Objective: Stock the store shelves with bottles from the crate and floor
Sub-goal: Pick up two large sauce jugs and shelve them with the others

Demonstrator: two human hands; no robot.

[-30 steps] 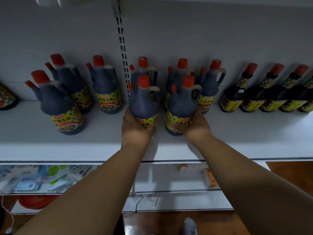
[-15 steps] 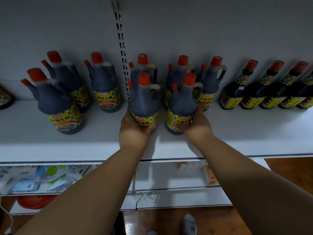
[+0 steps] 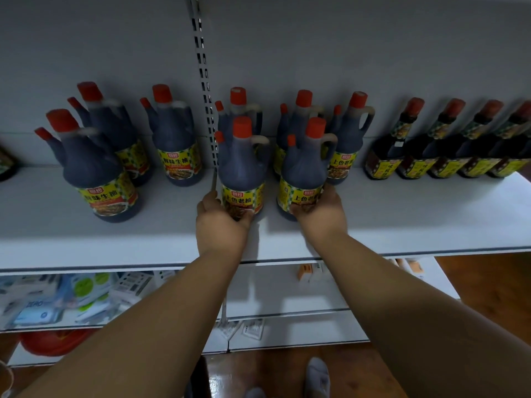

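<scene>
Back panel (image 3: 344, 53): pale grey wall behind the shelving, with a slotted upright strip (image 3: 205, 90) running down it just left of centre.
Top shelf (image 3: 416, 214): a white board across the whole view; every bottle in sight stands upright on it.
Lower shelf (image 3: 287, 300): white, holding blurred packets (image 3: 57, 300) at the left and small orange-and-white boxes (image 3: 309, 272) near the middle.
Floor (image 3: 488, 282): brown wood at the right and bottom, with a grey-socked foot (image 3: 317, 377) at the bottom edge.
Left jug group (image 3: 94, 170): three dark handled jugs with red caps and yellow labels, one forward and two behind.
Back jugs (image 3: 349, 139): three more of the same kind, set against the panel behind the two held ones.
Slim bottles (image 3: 448, 145): a row of narrower dark bottles at the right, touching side by side along the back.
Left front jug (image 3: 241, 170): upright on the top shelf, just right of the strip.
Right front jug (image 3: 304, 173): upright just beside it, with a small gap between them.
Left hand (image 3: 221, 222): cups the base of the left front jug, thumb up one side and fingers curled round the front of the label.
Right hand (image 3: 321, 211): wraps the lower part of the right front jug, fingers curled over its label.
</scene>
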